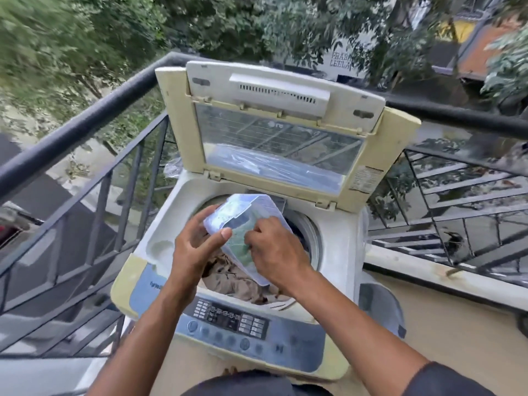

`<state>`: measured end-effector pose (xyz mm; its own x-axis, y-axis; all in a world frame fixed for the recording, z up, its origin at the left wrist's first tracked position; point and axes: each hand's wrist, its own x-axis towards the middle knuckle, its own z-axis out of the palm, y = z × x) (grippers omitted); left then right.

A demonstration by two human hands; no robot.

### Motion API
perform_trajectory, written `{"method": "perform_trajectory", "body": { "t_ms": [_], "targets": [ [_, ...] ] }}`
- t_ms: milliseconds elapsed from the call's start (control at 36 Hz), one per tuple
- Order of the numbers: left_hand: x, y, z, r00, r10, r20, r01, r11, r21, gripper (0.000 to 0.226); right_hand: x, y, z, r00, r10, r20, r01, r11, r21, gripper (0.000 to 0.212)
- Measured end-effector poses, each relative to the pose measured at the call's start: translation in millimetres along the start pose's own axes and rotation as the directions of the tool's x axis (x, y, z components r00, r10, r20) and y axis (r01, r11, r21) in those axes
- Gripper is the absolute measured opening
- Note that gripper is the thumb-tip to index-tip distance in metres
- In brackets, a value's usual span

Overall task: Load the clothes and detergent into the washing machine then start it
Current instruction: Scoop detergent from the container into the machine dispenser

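A black railing (85, 118) runs along the left. Right of it stands a top-loading washer (160, 232), its lid (285, 132) propped upright at the far side so the drum is open. Brown clothes (228, 278) already lie inside. Over the drum, the left hand (197, 244) grips the near-left corner of a clear detergent box (243, 224), tilted, probably so spills fall into the drum. The right hand (274, 247) reaches into the box, fingers curled; whether it pinches anything is hidden. The control panel (228, 324) sits nearest.
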<state>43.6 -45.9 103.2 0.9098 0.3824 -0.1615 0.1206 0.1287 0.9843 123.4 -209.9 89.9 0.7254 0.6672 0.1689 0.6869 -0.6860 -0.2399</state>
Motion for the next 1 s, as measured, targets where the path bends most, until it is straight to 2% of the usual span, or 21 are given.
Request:
{"method": "perform_trajectory", "body": {
  "t_ms": [139,222,333,444,500,583,639,750,806,861,944,1000],
  "targets": [
    [-4.1,-7.7,-0.5,0.998,-0.031,-0.056,0.033,0.999,0.024,0.075,-2.5,-5.3,-5.7,0.998,0.052,0.02,-0.055,0.975,0.217,0.017],
    [-2.8,-9.2,-3.1,0.996,-0.04,-0.08,0.044,0.997,0.06,0.076,-3.8,-7.6,-3.1,0.984,0.172,0.051,-0.177,0.888,0.425,0.014],
    [-1.2,-9.2,-6.0,0.996,-0.039,-0.075,0.047,0.994,0.101,0.08,-4.1,-5.7,4.2,0.959,0.268,0.095,-0.282,0.853,0.438,0.008],
    [3.1,-9.7,-11.3,0.997,-0.048,-0.059,0.052,0.997,0.065,0.076,-0.1,-12.8,4.0,0.956,0.294,0.001,-0.252,0.818,0.517,0.005],
    [8.6,-8.9,-16.2,0.997,-0.052,-0.06,0.054,0.997,0.046,0.076,1.6,-15.8,4.6,0.963,0.27,0.006,-0.24,0.847,0.474,0.005],
    [17.3,-5.7,-23.1,0.997,-0.071,-0.032,0.073,0.996,0.047,0.079,5.7,-16.9,11.3,0.965,0.248,0.088,-0.263,0.905,0.335,0.005],
    [24.0,-3.2,-28.3,0.997,-0.075,-0.01,0.075,0.996,0.05,0.081,11.0,-19.1,14.4,0.97,0.234,0.07,-0.244,0.924,0.294,0.006],
    [39.0,2.8,-39.9,0.997,-0.073,0.006,0.072,0.996,0.043,0.084,23.1,-30.6,11.6,0.971,0.238,0.012,-0.233,0.935,0.267,0.011],
    [45.4,5.9,-45.3,0.997,-0.07,0.021,0.069,0.996,0.051,0.083,27.7,-36.2,11.5,0.967,0.256,-0.002,-0.247,0.934,0.257,0.005],
    [51.2,8.5,-51.4,0.996,-0.068,0.053,0.065,0.996,0.056,0.082,32.2,-41.9,12.3,0.959,0.282,-0.019,-0.269,0.934,0.237,0.012],
    [59.7,11.1,-59.5,0.993,-0.08,0.085,0.076,0.996,0.044,0.083,36.2,-47.5,14.5,0.954,0.298,-0.001,-0.291,0.933,0.209,0.007],
    [65.3,12.0,-64.6,0.991,-0.091,0.096,0.088,0.995,0.038,0.084,38.4,-50.2,16.7,0.955,0.295,0.032,-0.296,0.939,0.177,0.014]
  ]
}}
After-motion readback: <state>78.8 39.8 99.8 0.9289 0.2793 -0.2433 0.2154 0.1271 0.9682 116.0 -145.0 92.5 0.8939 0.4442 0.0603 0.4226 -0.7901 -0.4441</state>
